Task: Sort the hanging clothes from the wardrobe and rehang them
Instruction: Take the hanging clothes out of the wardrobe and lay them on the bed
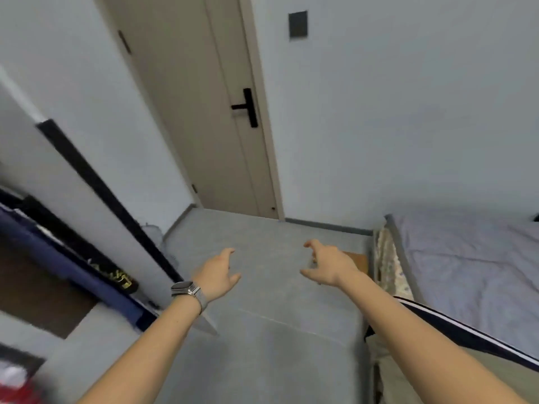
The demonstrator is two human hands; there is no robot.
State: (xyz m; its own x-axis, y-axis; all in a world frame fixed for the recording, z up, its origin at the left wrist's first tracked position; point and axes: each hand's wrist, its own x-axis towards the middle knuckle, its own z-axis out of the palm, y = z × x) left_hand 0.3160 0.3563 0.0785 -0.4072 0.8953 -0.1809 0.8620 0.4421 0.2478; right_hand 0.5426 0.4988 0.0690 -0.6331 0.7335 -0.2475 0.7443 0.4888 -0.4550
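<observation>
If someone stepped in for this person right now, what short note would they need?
Left hand, with a watch on the wrist: open, empty, held out over the floor.
Right hand: open, empty, fingers curled.
Clothes: dark garments hang blurred in the open wardrobe at the left; a dark striped garment lies on the bed at the right.
Done: cannot tell from this view.
Left: pick up a garment, sort it, rehang it.
</observation>
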